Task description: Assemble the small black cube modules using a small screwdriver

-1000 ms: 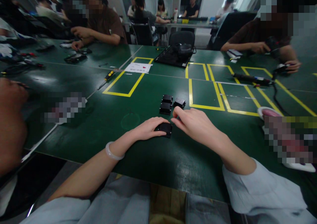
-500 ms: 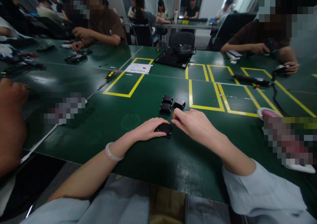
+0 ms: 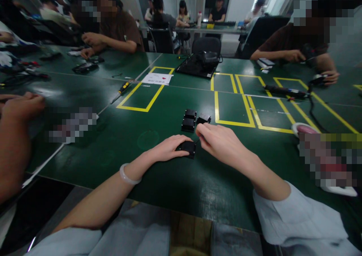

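Note:
My left hand (image 3: 172, 147) grips a small black box-shaped part (image 3: 189, 149) with light dots at its corners, holding it on the green table (image 3: 158, 180). Just to the right of that part, my right hand (image 3: 216, 137) is closed in a pinch. A thin dark tip shows between its fingers and the part; what it belongs to is hidden. Beyond my hands stand two similar black parts (image 3: 188, 124), one behind the other. Another black part (image 3: 204, 118) lies tilted beside them, partly covered by my right hand.
Yellow tape rectangles (image 3: 235, 124) mark the table. A yellow-black screwdriver (image 3: 121, 91) and a paper sheet (image 3: 157, 78) lie to the left. Farther back is a black tray (image 3: 195, 68). A co-worker's hand (image 3: 24, 105) is at the left edge; other people sit across.
My right hand has shifted slightly, and a thin dark tip now shows by the part. The co-worker's hand at the left has moved further into view. My left hand stays put.

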Demonstrator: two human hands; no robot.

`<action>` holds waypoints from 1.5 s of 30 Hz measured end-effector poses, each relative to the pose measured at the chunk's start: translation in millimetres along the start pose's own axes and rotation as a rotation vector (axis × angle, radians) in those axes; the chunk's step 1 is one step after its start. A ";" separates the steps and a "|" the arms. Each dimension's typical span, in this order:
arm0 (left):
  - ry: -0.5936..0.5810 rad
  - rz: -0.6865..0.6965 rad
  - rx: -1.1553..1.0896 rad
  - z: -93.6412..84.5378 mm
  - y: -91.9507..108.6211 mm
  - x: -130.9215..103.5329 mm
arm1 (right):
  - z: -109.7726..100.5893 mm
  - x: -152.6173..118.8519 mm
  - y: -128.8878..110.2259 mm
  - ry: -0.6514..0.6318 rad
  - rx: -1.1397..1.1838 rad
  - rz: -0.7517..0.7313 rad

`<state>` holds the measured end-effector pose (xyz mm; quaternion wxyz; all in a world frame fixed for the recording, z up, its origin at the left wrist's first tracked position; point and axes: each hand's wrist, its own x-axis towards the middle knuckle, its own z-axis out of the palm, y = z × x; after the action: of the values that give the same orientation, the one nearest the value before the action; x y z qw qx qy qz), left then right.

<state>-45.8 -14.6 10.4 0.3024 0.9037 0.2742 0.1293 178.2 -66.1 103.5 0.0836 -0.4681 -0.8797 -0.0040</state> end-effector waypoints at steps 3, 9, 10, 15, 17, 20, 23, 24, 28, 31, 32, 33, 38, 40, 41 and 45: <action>-0.003 0.000 0.000 0.0 -0.2 -0.3 | -0.3 0.3 -0.4 -0.003 0.003 -0.005; 0.003 0.013 0.009 -0.2 -1.3 -0.9 | 2.1 0.4 1.0 -0.031 -0.016 0.045; 0.003 0.016 0.007 -0.3 -1.2 -0.8 | 2.2 0.4 1.0 -0.036 -0.027 0.053; 0.001 0.011 0.000 -0.5 -0.1 -0.3 | -0.2 -0.3 0.4 -0.018 0.025 0.028; 0.004 0.008 -0.002 -0.4 0.1 -0.4 | -0.9 -0.6 0.3 -0.009 0.045 0.017; 0.011 0.008 0.001 0.2 -0.6 -0.5 | -0.5 -0.5 0.5 -0.003 0.041 0.016; 0.011 0.012 0.006 1.0 -2.0 -0.4 | 0.7 0.0 0.7 -0.018 0.006 0.028; 0.008 0.015 0.007 1.2 -2.4 -0.4 | 1.0 0.2 0.7 -0.024 -0.008 0.033; 0.004 0.019 0.011 1.3 -2.9 -0.5 | 2.4 0.2 0.9 -0.023 -0.037 0.045; 0.005 0.014 0.012 0.9 -2.3 -0.9 | 3.8 0.1 1.6 -0.008 -0.009 0.031; 0.003 0.013 0.010 0.8 -2.0 -1.0 | 4.1 0.0 1.8 -0.005 0.004 0.026; 0.002 0.011 0.008 0.8 -1.8 -1.0 | 4.1 0.0 1.9 -0.004 0.016 0.021; 0.000 0.012 -0.002 1.1 -1.1 -0.9 | 2.0 -0.6 1.5 0.007 0.047 -0.006; 0.003 0.010 -0.003 1.0 -1.0 -1.0 | 1.5 -0.7 1.5 0.008 0.058 -0.015; 0.004 0.008 -0.003 0.9 -0.8 -1.1 | 1.6 -0.7 1.5 0.007 0.061 -0.017; 0.004 0.008 -0.006 0.1 0.1 -1.1 | 3.0 0.3 1.7 -0.019 0.034 0.005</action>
<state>-46.6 -15.3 10.3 0.3040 0.9036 0.2709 0.1331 179.0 -64.7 100.5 0.0833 -0.4690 -0.8791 0.0155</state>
